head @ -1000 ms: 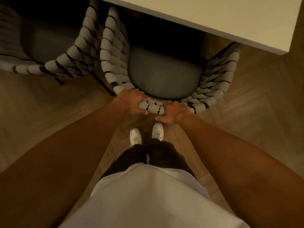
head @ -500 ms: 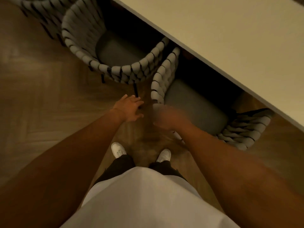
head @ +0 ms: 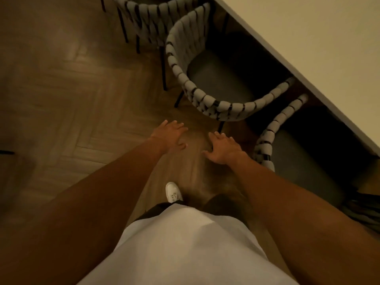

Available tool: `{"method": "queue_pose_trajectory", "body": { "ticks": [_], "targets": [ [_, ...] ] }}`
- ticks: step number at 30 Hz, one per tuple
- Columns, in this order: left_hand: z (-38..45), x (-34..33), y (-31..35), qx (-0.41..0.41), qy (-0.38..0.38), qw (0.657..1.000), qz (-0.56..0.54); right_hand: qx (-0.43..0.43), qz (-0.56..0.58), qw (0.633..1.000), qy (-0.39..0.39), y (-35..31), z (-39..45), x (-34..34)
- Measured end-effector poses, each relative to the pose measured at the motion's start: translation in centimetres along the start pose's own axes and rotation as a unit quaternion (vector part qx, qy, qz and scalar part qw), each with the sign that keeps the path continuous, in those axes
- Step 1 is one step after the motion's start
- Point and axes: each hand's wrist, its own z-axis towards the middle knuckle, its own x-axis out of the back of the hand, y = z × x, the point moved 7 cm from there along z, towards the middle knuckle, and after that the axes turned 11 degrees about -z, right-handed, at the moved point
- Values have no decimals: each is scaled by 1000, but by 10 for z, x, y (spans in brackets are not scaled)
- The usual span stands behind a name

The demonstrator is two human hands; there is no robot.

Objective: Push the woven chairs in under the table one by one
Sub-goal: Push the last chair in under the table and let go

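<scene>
Three woven chairs with grey straps and dark seats line the edge of a pale table (head: 320,44). The nearest chair (head: 265,138) sits at the right, its seat partly under the tabletop. A middle chair (head: 207,99) stands ahead of my hands, its seat front under the table edge. A third chair (head: 152,15) shows at the top. My left hand (head: 170,136) and my right hand (head: 222,149) hover over the floor, fingers spread, holding nothing. Both are a short way below the middle chair's curved back, not touching it.
Wooden herringbone floor (head: 72,99) stretches to the left. My white shoe (head: 173,192) and white shirt fill the lower middle. A dark object (head: 6,152) pokes in at the left edge.
Both hands let go of the nearest chair's back and came away open. I have stepped left along the table, so the middle chair now stands ahead of my hands.
</scene>
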Motion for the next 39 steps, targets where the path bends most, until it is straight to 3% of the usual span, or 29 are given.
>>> {"method": "queue_pose_trajectory", "body": {
  "ticks": [7,17,24,28,33,39],
  "targets": [
    [9,20,-83,10,-11,1000,12,13,-25,1000,14,-52,53,45],
    [105,88,-128,-17,-5,1000,-3,-8,6,998,63,-30,155,120],
    [183,138,-140,-49,18,999,-4,-51,67,996,-4,6,211,137],
    [220,151,-132,-108,25,994,20,-72,109,990,-56,22,225,128],
    [271,143,-124,-195,-35,975,105,-96,159,978,-95,29,243,109],
    [325,125,-113,-273,-149,925,216,-170,230,955,-81,28,265,93]
  ]
}}
